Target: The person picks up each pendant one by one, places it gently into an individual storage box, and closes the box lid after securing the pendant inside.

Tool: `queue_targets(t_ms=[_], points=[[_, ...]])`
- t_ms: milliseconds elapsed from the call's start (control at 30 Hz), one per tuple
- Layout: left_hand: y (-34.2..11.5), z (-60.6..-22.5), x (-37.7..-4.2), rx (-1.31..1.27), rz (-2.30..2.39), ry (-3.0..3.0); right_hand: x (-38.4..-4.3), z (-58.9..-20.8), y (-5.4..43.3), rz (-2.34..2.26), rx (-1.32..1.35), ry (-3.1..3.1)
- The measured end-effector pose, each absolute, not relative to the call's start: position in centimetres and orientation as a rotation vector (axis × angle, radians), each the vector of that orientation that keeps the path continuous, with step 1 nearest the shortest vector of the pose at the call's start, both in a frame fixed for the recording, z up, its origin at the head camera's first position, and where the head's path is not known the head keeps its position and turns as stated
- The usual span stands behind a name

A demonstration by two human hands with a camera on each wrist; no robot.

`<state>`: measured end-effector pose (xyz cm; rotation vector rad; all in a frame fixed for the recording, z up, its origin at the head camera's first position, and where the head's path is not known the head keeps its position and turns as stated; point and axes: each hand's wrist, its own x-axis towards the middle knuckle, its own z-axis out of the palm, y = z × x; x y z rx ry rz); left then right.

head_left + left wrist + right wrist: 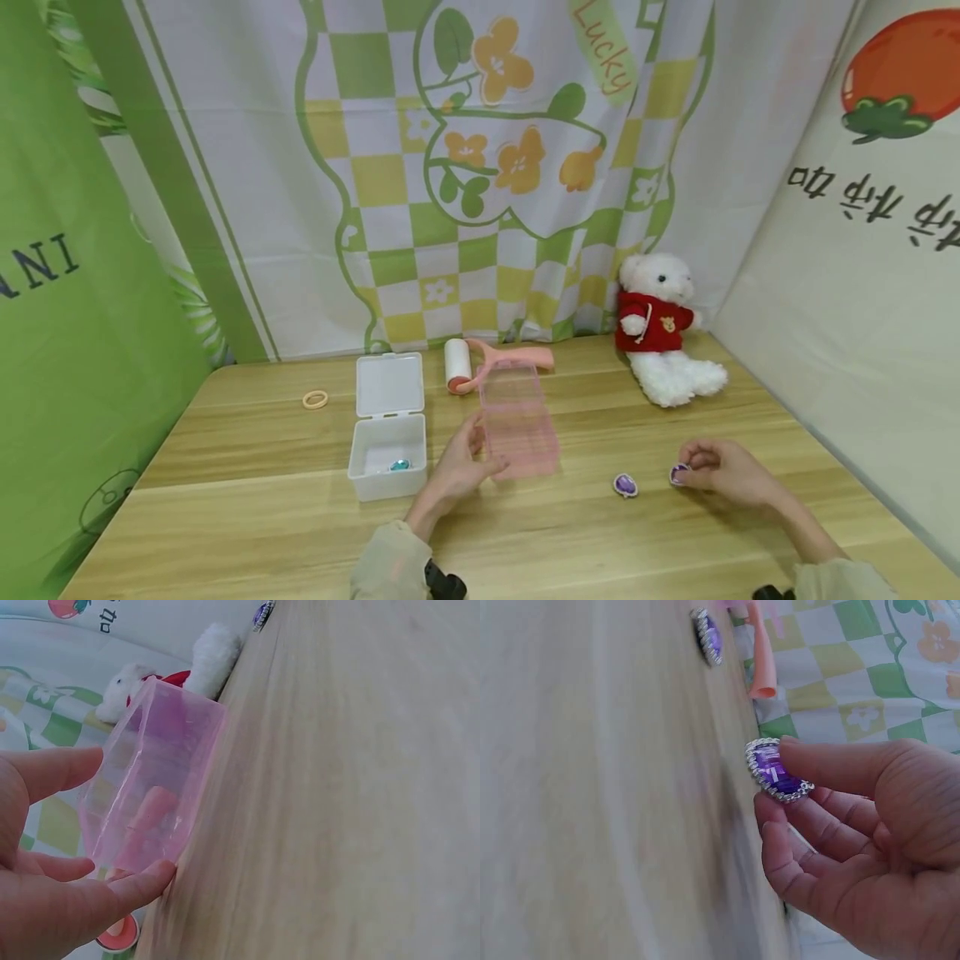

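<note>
My right hand point(731, 475) pinches a purple gem pendant point(772, 771) with a beaded silver rim between thumb and fingers. A second purple gem pendant point(625, 485) lies on the table to the left of that hand. My left hand point(459, 467) is at the left end of a clear pink plastic box point(521, 442), whose lid point(512, 386) is folded back. In the left wrist view the thumb point(154, 879) reaches the box's lower corner, and the spread fingers point(67, 769) lie along its other side.
Left of my left hand stands a white plastic box point(388, 485), lid up, with a teal gem point(400, 465) inside. Behind are a lint roller point(457, 367) with a pink handle and a wooden ring point(315, 399). A white plush bear point(660, 333) sits at the back right.
</note>
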<state>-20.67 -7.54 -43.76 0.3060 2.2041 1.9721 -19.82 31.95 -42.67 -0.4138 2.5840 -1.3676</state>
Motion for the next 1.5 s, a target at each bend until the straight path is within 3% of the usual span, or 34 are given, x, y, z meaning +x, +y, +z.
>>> queue_targets(t_ms=[233, 600, 1167, 1500], points=[[-7.5, -44.1, -21.0, 0.359, 2.027, 2.161, -20.4, -41.1, 29.7, -1.521, -0.232, 2.511], [-7.9, -44.1, -21.1, 0.294, 2.033, 2.153, -22.0, -39.7, 24.4, -1.843, -0.252, 2.310], [-7.7, -44.1, -20.8, 0.357, 2.063, 2.130, -25.8, -36.5, 16.3, -1.747, -0.459, 2.243], [-7.5, -44.0, -20.9, 0.309, 2.022, 2.153, -26.7, -38.0, 12.5, -1.673, -0.609, 2.223]])
